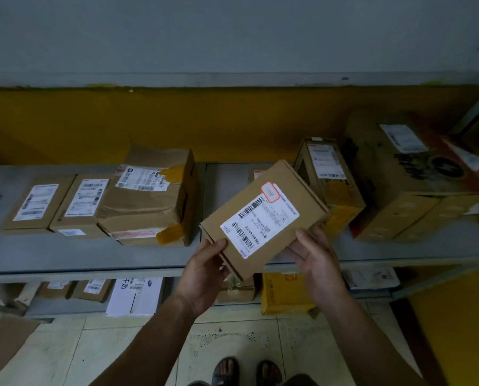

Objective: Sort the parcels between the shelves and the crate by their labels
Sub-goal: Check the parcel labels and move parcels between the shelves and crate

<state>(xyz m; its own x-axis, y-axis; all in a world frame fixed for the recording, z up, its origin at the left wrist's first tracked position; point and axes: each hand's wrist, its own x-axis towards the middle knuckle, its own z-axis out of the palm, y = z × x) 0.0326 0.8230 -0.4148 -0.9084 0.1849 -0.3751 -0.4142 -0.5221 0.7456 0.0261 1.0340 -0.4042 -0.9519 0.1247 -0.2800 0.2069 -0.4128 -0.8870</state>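
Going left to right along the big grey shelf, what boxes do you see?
Flat box with a white label → second flat box → crumpled parcel with yellow tape → held small box → tall narrow box → big dark box.

Flat parcel, tilted, centre: white shipping label with barcodes. Printed code reads roughly "529 H16-00-013"; small print too fine to read. Red-outlined stamp at label corner: illegible.
Upright parcel to right: large mark at label's foot, seemingly "8元".
White box on lower shelf: big black characters, partly cut off, unsure.
Left boxes: barcodes, text blurred.
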